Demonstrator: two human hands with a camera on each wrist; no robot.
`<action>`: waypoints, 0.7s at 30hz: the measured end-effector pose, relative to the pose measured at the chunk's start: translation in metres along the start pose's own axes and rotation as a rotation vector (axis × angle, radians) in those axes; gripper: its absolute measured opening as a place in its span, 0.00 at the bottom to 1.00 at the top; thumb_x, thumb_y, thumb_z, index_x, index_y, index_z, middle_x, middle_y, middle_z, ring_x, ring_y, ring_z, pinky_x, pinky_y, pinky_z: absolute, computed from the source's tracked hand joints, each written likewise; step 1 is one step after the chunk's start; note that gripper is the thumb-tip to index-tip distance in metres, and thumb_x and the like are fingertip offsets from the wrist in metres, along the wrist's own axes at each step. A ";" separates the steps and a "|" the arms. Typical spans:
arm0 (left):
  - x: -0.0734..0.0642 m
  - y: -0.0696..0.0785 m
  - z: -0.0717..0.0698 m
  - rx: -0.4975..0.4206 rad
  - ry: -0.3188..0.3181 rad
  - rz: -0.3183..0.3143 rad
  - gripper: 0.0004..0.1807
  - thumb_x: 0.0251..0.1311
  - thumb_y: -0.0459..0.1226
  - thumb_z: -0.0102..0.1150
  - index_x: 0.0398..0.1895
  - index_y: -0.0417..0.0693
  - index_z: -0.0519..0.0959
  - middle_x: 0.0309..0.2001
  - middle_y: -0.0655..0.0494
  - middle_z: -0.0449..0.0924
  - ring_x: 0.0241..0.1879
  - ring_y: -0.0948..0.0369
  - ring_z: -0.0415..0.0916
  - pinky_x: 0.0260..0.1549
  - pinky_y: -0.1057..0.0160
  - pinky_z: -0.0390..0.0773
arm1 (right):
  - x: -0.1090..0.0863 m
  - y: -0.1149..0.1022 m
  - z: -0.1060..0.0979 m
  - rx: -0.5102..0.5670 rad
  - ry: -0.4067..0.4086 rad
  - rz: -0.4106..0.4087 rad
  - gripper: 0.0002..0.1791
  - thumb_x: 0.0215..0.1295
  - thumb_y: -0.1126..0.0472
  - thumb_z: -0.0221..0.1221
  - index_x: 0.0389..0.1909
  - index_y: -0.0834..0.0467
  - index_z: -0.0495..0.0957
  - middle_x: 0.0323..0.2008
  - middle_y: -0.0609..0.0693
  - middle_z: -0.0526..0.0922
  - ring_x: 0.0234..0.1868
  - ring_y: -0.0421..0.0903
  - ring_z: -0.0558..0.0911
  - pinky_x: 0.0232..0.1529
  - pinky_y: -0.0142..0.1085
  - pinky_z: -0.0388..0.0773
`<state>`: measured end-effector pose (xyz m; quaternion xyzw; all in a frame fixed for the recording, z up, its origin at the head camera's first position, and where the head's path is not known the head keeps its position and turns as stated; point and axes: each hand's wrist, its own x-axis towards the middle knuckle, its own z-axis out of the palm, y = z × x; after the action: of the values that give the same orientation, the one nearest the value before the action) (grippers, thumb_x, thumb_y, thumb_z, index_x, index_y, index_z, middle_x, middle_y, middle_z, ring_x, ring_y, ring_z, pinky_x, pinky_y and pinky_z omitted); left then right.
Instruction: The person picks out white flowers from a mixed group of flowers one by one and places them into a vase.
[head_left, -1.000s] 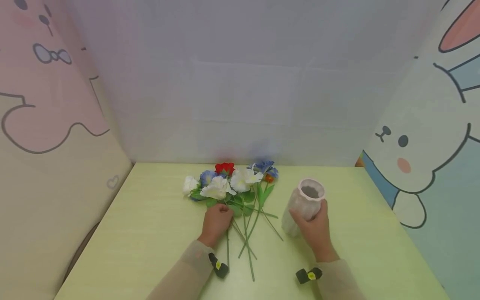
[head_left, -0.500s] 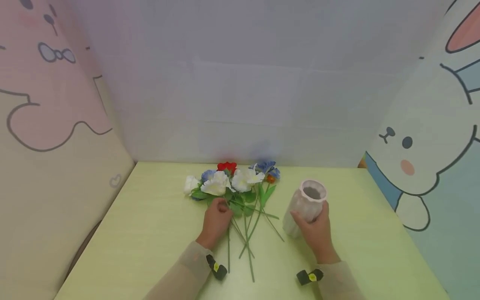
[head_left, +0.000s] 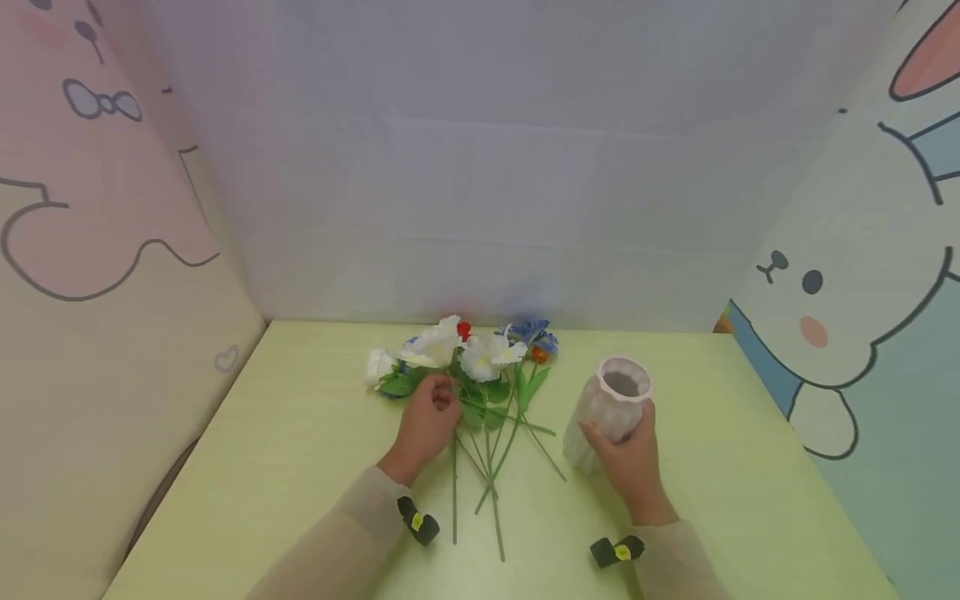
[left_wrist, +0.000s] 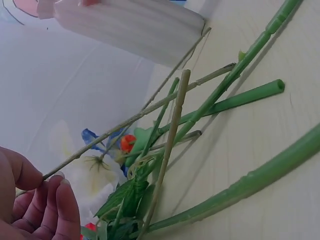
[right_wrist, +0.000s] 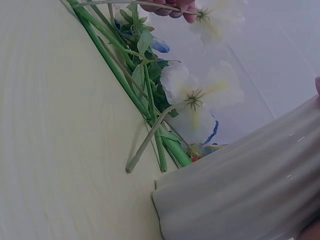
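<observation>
In the head view my left hand (head_left: 423, 425) pinches the thin stem of a white artificial flower (head_left: 433, 343) between thumb and fingertips. The left wrist view shows this stem (left_wrist: 95, 142) slanting over other stems. From the right wrist view the held flower (right_wrist: 220, 20) is raised off the table, its petals facing the wall. My right hand (head_left: 633, 462) grips the side of a pale, ribbed vase (head_left: 596, 417), which stands slightly tilted; its mouth faces up and no stem shows in it. The vase's base (right_wrist: 165, 210) is close to the table.
Several artificial flowers lie in a pile at the table's middle: white (head_left: 483, 358), red (head_left: 464, 331), blue (head_left: 531, 333) and a white bud (head_left: 379, 367). Crossing green stems (head_left: 495, 500) point toward me. A pale wall stands behind; printed panels flank the table (head_left: 300, 467).
My left hand has lifted the white flower a little up and away, so it now covers much of the red and blue blooms. The right hand and the vase stay in place.
</observation>
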<state>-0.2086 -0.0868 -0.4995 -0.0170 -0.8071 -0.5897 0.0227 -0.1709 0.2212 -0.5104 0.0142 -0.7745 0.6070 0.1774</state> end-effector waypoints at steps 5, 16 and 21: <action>0.002 0.008 -0.005 0.082 -0.047 0.097 0.17 0.66 0.29 0.56 0.57 0.39 0.76 0.43 0.51 0.79 0.40 0.57 0.78 0.41 0.57 0.80 | 0.000 0.000 0.000 0.005 -0.006 0.003 0.45 0.59 0.67 0.74 0.71 0.61 0.56 0.59 0.51 0.72 0.57 0.46 0.75 0.55 0.31 0.74; 0.008 0.038 -0.007 0.115 -0.099 0.261 0.15 0.67 0.31 0.55 0.56 0.44 0.76 0.42 0.55 0.79 0.40 0.60 0.78 0.40 0.57 0.82 | 0.000 0.000 -0.002 -0.011 -0.002 -0.011 0.45 0.58 0.67 0.74 0.71 0.60 0.57 0.59 0.50 0.72 0.56 0.45 0.75 0.55 0.31 0.74; 0.010 0.051 -0.005 0.036 -0.120 0.275 0.13 0.69 0.32 0.54 0.56 0.47 0.74 0.41 0.52 0.78 0.37 0.60 0.80 0.36 0.58 0.82 | 0.000 0.001 -0.001 -0.012 -0.004 -0.011 0.45 0.59 0.68 0.74 0.71 0.60 0.57 0.60 0.50 0.72 0.57 0.46 0.74 0.55 0.30 0.74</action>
<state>-0.2160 -0.0756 -0.4485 -0.1621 -0.8075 -0.5645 0.0552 -0.1706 0.2225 -0.5107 0.0188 -0.7786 0.6011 0.1792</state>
